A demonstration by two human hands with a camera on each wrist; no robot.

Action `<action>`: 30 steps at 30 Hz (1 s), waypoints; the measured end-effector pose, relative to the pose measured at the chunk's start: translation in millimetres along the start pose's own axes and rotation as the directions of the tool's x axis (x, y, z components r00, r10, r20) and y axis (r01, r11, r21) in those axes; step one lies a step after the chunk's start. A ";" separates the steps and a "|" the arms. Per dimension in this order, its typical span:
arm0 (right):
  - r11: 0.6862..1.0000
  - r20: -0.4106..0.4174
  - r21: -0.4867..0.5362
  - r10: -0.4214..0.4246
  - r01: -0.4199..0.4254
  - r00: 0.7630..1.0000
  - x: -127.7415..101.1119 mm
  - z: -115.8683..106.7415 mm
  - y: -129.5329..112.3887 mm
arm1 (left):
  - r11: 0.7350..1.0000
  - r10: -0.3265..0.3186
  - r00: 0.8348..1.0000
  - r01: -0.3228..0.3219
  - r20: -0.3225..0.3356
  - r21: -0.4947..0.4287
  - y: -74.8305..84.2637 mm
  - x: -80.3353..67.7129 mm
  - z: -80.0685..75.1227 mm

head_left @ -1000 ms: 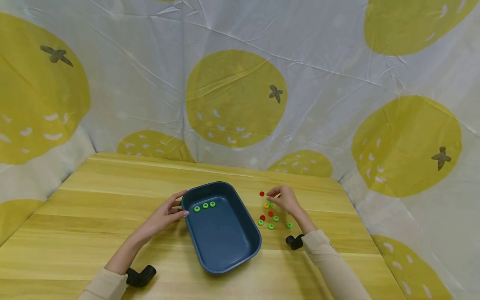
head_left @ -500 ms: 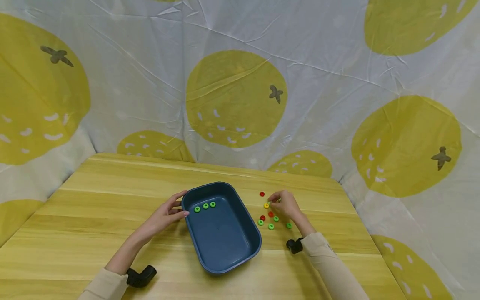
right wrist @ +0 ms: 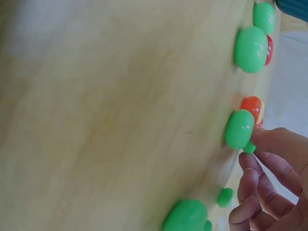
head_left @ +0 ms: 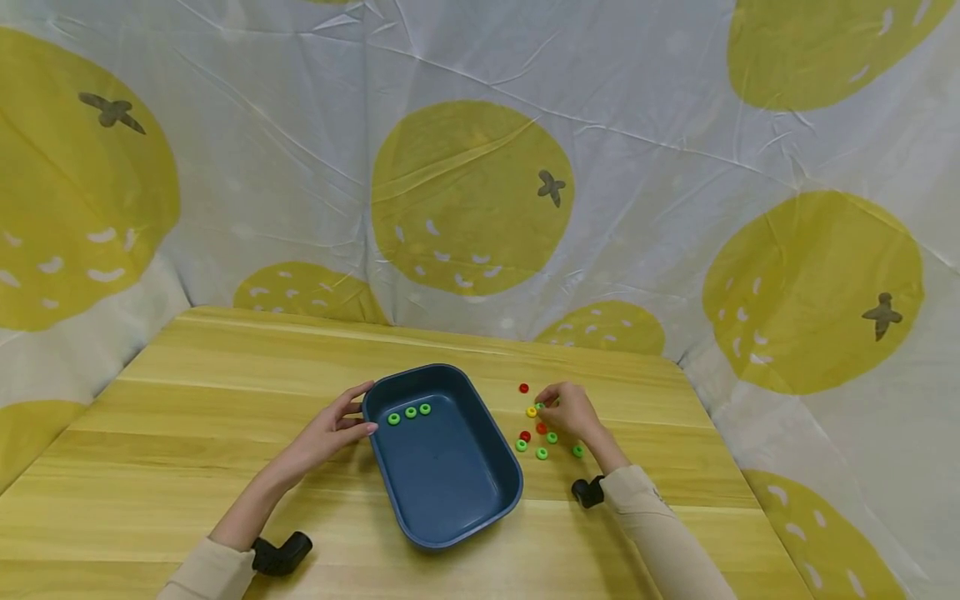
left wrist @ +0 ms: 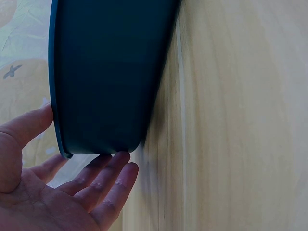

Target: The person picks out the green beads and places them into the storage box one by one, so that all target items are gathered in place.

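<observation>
R hand [head_left: 572, 412] dropped lower onto beads since 1 s ago | grip: pinching green bead [head_left: 540, 407] on counter [head_left: 225, 392], right of tub [head_left: 442, 454] | L hand [head_left: 330, 429]: fingers spread, touching tub rim

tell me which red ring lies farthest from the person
The red ring just beyond the right hand, alone at the far end of the scatter. The other two reds lie nearer, among the green rings.

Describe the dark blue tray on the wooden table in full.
The dark blue rectangular tray looks like matte plastic, with rounded corners, a raised rim and sloped walls. It sits upright, angled, on the wooden table. Three green rings lie in a row at its far end. The left hand touches its far-left corner with thumb and fingertips.
</observation>
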State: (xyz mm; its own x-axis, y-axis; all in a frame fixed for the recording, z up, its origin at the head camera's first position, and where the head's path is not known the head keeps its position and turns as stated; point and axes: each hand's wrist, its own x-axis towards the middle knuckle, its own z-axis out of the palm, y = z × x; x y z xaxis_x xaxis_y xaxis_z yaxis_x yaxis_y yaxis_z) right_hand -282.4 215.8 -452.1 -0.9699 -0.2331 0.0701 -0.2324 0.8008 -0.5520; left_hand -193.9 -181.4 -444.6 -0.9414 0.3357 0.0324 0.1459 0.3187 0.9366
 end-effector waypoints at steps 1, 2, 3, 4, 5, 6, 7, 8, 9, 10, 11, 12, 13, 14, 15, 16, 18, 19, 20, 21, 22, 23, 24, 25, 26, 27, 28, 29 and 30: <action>1.000 -0.003 0.004 -0.010 0.010 1.000 -0.3 -1.4 -0.6 | 1.000 0.001 1.000 -0.001 -0.001 0.000 0.2 -0.1 0.0; 1.000 -0.007 0.005 -0.017 0.017 1.000 -0.4 -2.7 -1.3 | 1.000 0.002 1.000 -0.002 -0.001 0.001 0.3 -0.2 -0.1; 1.000 -0.013 0.005 -0.027 0.027 1.000 0.0 -3.9 -1.6 | 1.000 0.002 1.000 -0.002 -0.001 0.001 0.4 -0.3 0.0; 1.000 -0.017 0.007 -0.024 0.024 1.000 0.7 -4.9 -2.5 | 1.000 0.002 1.000 -0.002 0.000 -0.001 0.5 -0.5 0.0; 1.000 -0.022 0.006 -0.027 0.028 0.999 1.8 -5.9 -3.0 | 1.000 0.001 1.000 -0.001 0.000 -0.003 0.6 -0.6 0.1; 1.000 -0.027 0.004 -0.030 0.030 0.999 3.0 -6.8 -4.2 | 1.000 0.000 1.000 0.001 0.000 -0.004 0.7 -0.7 0.2; 1.000 -0.022 0.009 -0.016 0.016 1.000 4.6 -7.7 -4.7 | 1.000 -0.001 1.000 0.001 0.001 -0.006 0.7 -0.7 0.3; 1.000 -0.025 0.007 -0.017 0.017 1.000 6.1 -8.4 -6.2 | 1.000 -0.002 1.000 0.002 0.002 -0.007 0.6 -0.7 0.3; 1.000 -0.025 0.007 -0.016 0.016 1.000 7.3 -9.2 -8.0 | 1.000 -0.004 1.000 0.004 0.003 -0.008 0.5 -0.7 0.4; 1.000 -0.020 0.008 -0.014 0.015 1.000 8.5 -10.2 -10.4 | 1.000 -0.005 1.000 0.005 0.003 -0.008 0.4 -0.6 0.4; 1.000 -0.018 0.004 -0.019 0.019 1.000 9.5 -11.3 -13.0 | 1.000 -0.005 1.000 0.005 0.004 -0.008 0.2 -0.6 0.4; 1.000 -0.017 0.000 -0.021 0.021 1.000 10.4 -12.3 -16.4 | 1.000 -0.006 1.000 0.006 0.004 -0.007 0.1 -0.5 0.4; 1.000 -0.014 -0.004 -0.024 0.024 1.000 11.4 -13.2 -19.7 | 1.000 -0.007 1.000 0.007 0.005 -0.006 -0.1 -0.4 0.4; 1.000 -0.010 -0.004 -0.026 0.026 1.000 12.3 -14.4 -23.9 | 1.000 -0.008 1.000 0.008 0.006 -0.004 -0.2 -0.3 0.4; 0.999 -0.008 -0.005 -0.032 0.032 0.999 13.4 -15.4 -27.5 | 1.000 -0.008 1.000 0.008 0.007 -0.002 -0.3 -0.2 0.3; 0.999 -0.005 -0.006 -0.043 0.043 0.999 14.8 -16.3 -30.9 | 1.000 -0.008 1.000 0.008 0.008 0.000 -0.5 -0.3 0.2; 0.998 -0.003 -0.004 -0.059 0.059 0.998 17.6 -18.5 -39.5 | 1.000 -0.007 1.000 0.007 0.009 0.000 -0.5 -0.4 0.1; 0.998 -0.004 -0.002 -0.069 0.069 0.998 19.3 -19.4 -43.5 | 1.000 -0.005 1.000 0.005 0.008 0.001 -0.5 -0.5 0.0; 0.997 -0.006 0.002 -0.077 0.077 0.997 21.1 -20.2 -47.8 | 1.000 -0.004 1.000 0.004 0.009 -0.001 -0.4 -0.7 -0.1; 0.996 -0.007 0.006 -0.085 0.085 0.996 22.9 -20.9 -52.1 | 1.000 -0.002 1.000 0.002 0.009 -0.003 -0.3 -0.8 -0.1; 0.996 -0.007 0.010 -0.090 0.090 0.996 24.3 -21.6 -56.9 | 1.000 -0.001 1.000 0.001 0.010 -0.003 -0.2 -0.9 -0.2; 0.995 -0.007 0.012 -0.095 0.095 0.995 25.9 -22.0 -61.6 | 1.000 -0.001 1.000 0.001 0.010 -0.004 -0.1 -0.9 -0.3; 0.995 -0.007 0.015 -0.100 0.101 0.995 27.4 -22.1 -65.9 | 1.000 -0.002 1.000 0.002 0.010 -0.004 -0.1 -1.0 -0.4; 0.994 -0.006 0.016 -0.108 0.108 0.994 28.8 -21.9 -69.9 | 1.000 -0.003 1.000 0.003 0.010 -0.002 -0.1 -1.0 -0.4; 0.994 -0.004 0.023 -0.111 0.111 0.994 29.9 -21.6 -74.2 | 1.000 -0.004 1.000 0.004 0.010 0.000 -0.3 -1.0 -0.5; 0.993 -0.002 0.026 -0.116 0.116 0.993 30.8 -21.1 -78.0 | 1.000 -0.006 1.000 0.006 0.009 0.002 -0.4 -1.0 -0.4; 0.992 -0.001 0.030 -0.122 0.122 0.993 31.7 -20.4 -81.4 | 1.000 -0.008 1.000 0.008 0.008 0.006 -0.6 -1.0 -0.4; 0.991 -0.001 0.034 -0.127 0.127 0.992 32.5 -19.5 -84.7 | 1.000 -0.007 1.000 0.007 0.007 0.005 -0.8 -0.9 -0.3; 0.990 0.001 0.042 -0.132 0.132 0.991 33.0 -18.7 -88.0 | 1.000 -0.006 1.000 0.006 0.006 0.007 -1.1 -0.8 -0.2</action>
State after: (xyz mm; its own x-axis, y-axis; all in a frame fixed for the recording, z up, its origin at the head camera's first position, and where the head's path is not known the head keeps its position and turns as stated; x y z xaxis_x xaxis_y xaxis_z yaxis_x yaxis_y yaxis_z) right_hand -295.3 147.9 -385.8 -0.9307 -0.3372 0.1415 -0.3549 0.7394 -0.5721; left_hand -193.3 -182.2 -445.6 -0.9404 0.3391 0.0243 0.1419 0.3268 0.9344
